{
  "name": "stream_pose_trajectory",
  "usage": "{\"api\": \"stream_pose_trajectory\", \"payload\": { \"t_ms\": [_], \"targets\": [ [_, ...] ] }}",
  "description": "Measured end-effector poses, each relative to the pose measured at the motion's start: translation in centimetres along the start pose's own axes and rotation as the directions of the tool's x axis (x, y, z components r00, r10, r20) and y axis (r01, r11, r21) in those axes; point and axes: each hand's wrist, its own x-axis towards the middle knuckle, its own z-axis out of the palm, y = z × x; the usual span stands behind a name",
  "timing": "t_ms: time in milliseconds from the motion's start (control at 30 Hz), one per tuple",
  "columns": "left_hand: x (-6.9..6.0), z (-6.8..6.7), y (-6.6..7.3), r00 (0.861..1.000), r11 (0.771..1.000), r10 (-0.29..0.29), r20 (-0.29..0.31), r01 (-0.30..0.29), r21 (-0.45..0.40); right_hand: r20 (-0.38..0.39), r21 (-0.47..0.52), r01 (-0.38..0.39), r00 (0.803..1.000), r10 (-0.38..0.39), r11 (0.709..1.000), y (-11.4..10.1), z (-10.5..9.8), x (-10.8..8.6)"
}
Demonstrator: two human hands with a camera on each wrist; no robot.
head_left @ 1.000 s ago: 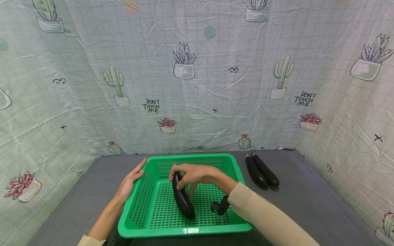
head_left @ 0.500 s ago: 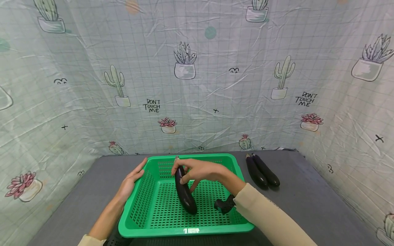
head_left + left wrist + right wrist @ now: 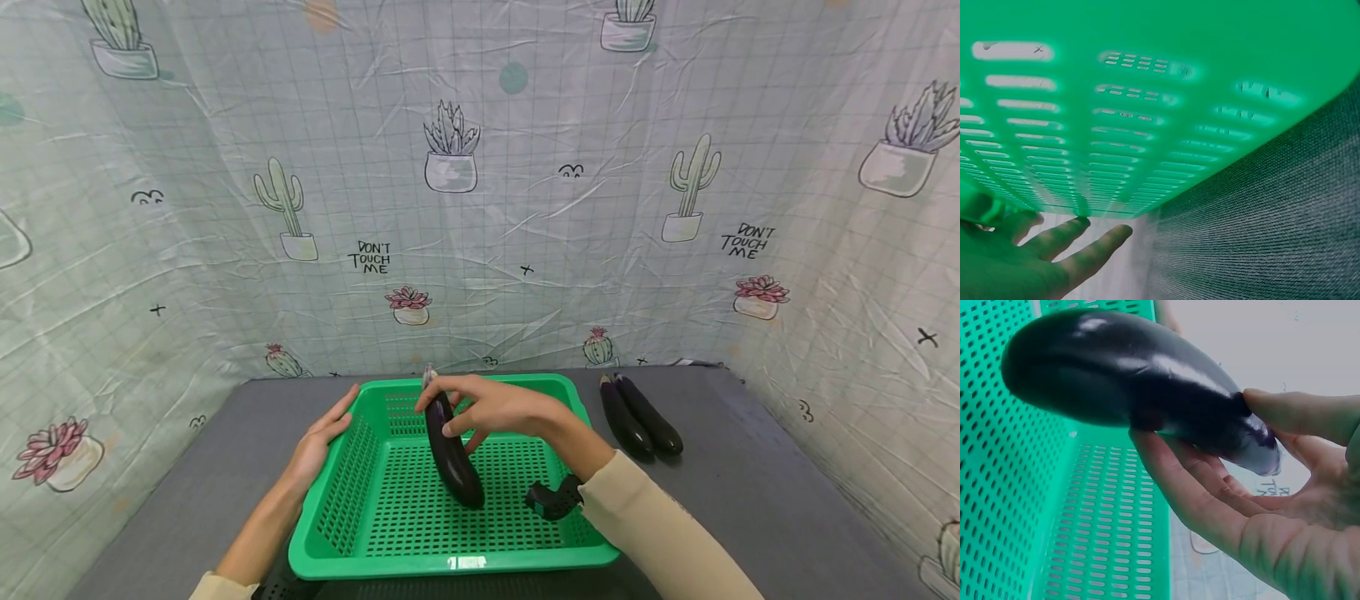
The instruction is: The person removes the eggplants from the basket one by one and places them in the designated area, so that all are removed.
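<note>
My right hand [image 3: 495,407] pinches a dark purple eggplant [image 3: 453,460] near its stem end, thumb on one side and fingers on the other. The eggplant hangs tilted over the green plastic basket [image 3: 453,565], its stem toward the back wall and its thick end lower, toward me. In the right wrist view, the glossy eggplant [image 3: 1104,369] shows above the slotted basket floor. My left hand [image 3: 313,450] rests along the basket's left rim. In the left wrist view, the left hand's extended fingers [image 3: 1094,253] lie by the slotted outer wall.
Two more eggplants [image 3: 637,425] lie side by side on the grey tabletop [image 3: 738,467], right of the basket. A patterned cloth [image 3: 517,217] with cactus drawings encloses the back and sides. A black wrist camera [image 3: 553,500] hangs under the right wrist, above the basket.
My right hand has raised the eggplant from the basket floor, slightly toward the back and right. Its stem now reaches above the far rim. The left hand stays on the rim.
</note>
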Motion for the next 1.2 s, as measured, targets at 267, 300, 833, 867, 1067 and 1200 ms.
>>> {"api": "stream_pose_trajectory", "payload": {
  "t_ms": [267,300,833,867,1067,1200],
  "targets": [
    [0.0,0.0,0.0,1.000,0.999,0.008,0.009,-0.008,-0.031,-0.014,-0.023,0.048,0.999,-0.048,0.999,-0.4,-0.2,-0.5],
    [0.0,0.0,0.0,1.000,0.999,0.008,0.010,-0.007,-0.036,-0.018,-0.016,0.052,0.998,-0.053,0.998,-0.5,-0.2,-0.6],
    [0.0,0.0,0.0,1.000,0.998,0.009,0.011,-0.008,-0.055,-0.083,-0.019,0.096,0.992,-0.097,0.995,-1.2,-1.0,-2.9],
    [0.0,0.0,0.0,1.000,0.998,0.007,0.010,-0.006,-0.056,-0.084,-0.022,0.101,0.991,-0.102,0.995,-1.2,-1.1,-3.0],
    [0.0,0.0,0.0,1.000,1.000,0.001,-0.007,-0.001,0.009,-0.093,-0.041,0.152,0.983,-0.155,0.988,-0.9,-1.2,-3.6],
    [-0.2,0.0,-0.1,1.000,1.000,0.002,-0.010,-0.001,0.020,-0.096,-0.053,0.194,0.975,-0.199,0.979,-0.5,-1.3,-4.2]
  ]
}}
